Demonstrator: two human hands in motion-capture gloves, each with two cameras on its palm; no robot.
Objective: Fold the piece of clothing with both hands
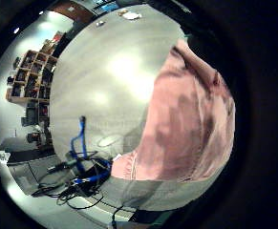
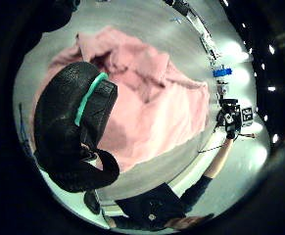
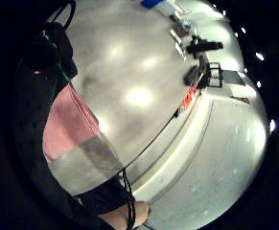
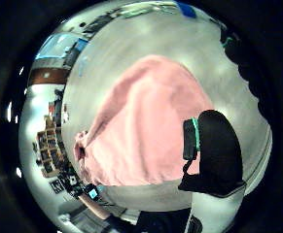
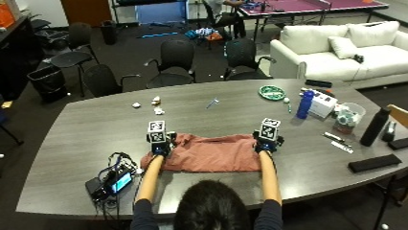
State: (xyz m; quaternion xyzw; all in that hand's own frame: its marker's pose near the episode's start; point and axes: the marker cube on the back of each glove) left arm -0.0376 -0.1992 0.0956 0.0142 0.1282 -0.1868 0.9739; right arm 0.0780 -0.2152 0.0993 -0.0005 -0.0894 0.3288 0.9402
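Observation:
A salmon-pink garment (image 5: 207, 153) lies spread sideways on the grey table (image 5: 89, 129), close to the near edge. My left hand (image 5: 159, 145) is at its left far corner and my right hand (image 5: 267, 143) at its right far corner. Each hand pinches the cloth's edge. In the left thumb side palm view the gloved thumb (image 2: 73, 132) curls over the rumpled garment (image 2: 156, 107). The right thumb (image 4: 214, 150) sits over the smooth cloth (image 4: 141, 131). The cloth (image 1: 191, 124) fills one side of the left little finger view, and a strip of it (image 3: 67, 124) hangs by the right fingers.
A black device with blue cables (image 5: 111, 179) lies at the near left edge. On the right stand a blue bottle (image 5: 305, 104), a white box (image 5: 323, 103), a green plate (image 5: 272, 92), a black bottle (image 5: 373, 127) and a black case (image 5: 374, 163). Small bits (image 5: 155, 101) lie further back.

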